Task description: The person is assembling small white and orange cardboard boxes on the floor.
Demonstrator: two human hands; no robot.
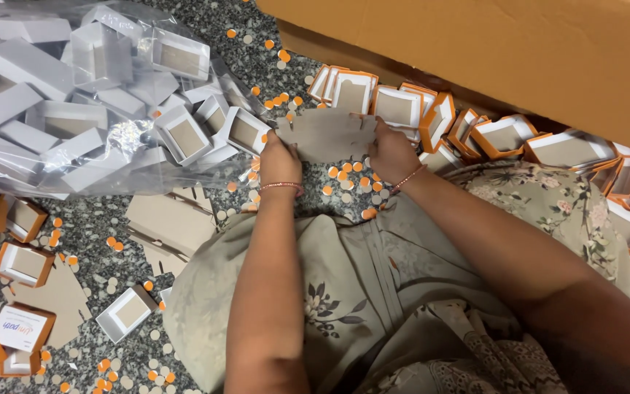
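Both my hands hold one flat grey-brown cardboard cutout [329,133] over the speckled stone floor. My left hand [278,159] grips its left edge and my right hand [391,152] grips its right edge. Each wrist carries a thin bangle. Just beyond the cutout, a row of small white boxes with orange rims [395,106] leans against a large cardboard carton [490,51]. A white open tray [246,131] lies right beside my left hand. My lap, covered in floral fabric, fills the lower middle of the view.
A clear plastic bag [74,95] full of white trays fills the upper left. Flat cardboard cutouts [173,222] lie at left of my lap. More orange-rimmed boxes [20,263] sit at the left edge and at the right [570,149]. Small round orange and white discs litter the floor.
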